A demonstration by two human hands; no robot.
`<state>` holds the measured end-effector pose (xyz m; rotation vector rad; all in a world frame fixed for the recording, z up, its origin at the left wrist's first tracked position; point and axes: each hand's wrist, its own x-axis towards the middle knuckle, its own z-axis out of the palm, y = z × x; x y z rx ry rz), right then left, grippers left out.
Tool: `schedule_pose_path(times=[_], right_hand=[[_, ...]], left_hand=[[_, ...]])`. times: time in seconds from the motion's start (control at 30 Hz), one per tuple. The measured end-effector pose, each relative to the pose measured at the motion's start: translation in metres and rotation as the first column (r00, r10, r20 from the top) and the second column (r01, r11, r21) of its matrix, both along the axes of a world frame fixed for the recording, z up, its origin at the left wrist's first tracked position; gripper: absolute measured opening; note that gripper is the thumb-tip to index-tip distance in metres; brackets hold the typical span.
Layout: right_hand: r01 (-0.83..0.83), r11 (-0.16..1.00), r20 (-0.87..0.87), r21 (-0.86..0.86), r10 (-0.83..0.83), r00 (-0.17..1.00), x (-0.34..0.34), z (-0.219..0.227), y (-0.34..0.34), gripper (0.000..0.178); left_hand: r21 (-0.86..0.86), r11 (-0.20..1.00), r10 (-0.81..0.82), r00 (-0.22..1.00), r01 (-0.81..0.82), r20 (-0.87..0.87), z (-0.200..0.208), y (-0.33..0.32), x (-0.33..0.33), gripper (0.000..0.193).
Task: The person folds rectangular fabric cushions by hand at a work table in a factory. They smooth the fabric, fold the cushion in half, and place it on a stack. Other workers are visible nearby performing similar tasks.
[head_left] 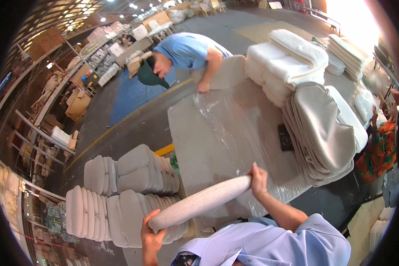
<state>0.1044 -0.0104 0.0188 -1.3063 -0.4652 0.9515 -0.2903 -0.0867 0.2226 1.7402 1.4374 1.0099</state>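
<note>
A light beige fabric-covered seat cushion (199,201) is held edge-on in front of my body, above the near side of the table. My left hand (152,234) grips its lower left end, thumb and fingers around the edge. At the upper right end, my right hand (258,181) is closed on the cushion's other edge. Below lies the grey tabletop (226,133), covered with clear plastic film (221,119) that is wrinkled in places. To the left of the cushion stand stacks of similar grey cushions (128,213), close to my left hand.
Across the table a co-worker (186,51) in a blue shirt and green cap leans over another cushion (226,73). White padding (288,57) and a stack of grey covers (319,133) fill the table's right side, beside a dark flat object (285,137). Another person (379,148) stands far right.
</note>
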Motion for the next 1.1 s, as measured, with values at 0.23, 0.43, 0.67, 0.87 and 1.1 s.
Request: schedule_pose_path(times=[0.23, 0.43, 0.67, 0.87, 1.1], right_hand=[[0.258, 0.954, 0.152, 0.151, -0.280, 0.948, 0.099, 0.046, -0.093, 0.057], [0.304, 0.943, 0.241, -0.137, -0.266, 0.933, 0.105, 0.018, -0.165, 0.055], [-0.140, 0.688, 0.325, -0.712, 0.500, 0.803, 0.149, 0.035, -0.111, 0.049], [-0.412, 0.260, 0.063, -0.873, 0.898, 0.435, 0.151, 0.013, -0.030, 0.040], [-0.289, 0.647, -0.117, -0.706, 0.296, 0.948, 0.129, 0.013, -0.042, 0.039]], left_hand=[[-0.147, 0.958, -0.240, 0.969, 0.246, 0.056, -0.121, 0.023, 0.035, 0.071], [-0.506, 0.686, -0.549, 0.829, 0.522, 0.110, -0.175, 0.057, 0.040, 0.070], [-0.712, 0.557, -0.735, 0.653, 0.428, -0.182, -0.154, 0.144, 0.119, 0.042], [-0.608, 0.618, -0.771, 0.538, 0.499, -0.341, -0.204, 0.157, 0.241, 0.068], [-0.516, 0.726, -0.684, 0.563, 0.455, -0.465, -0.232, 0.146, 0.266, 0.044]])
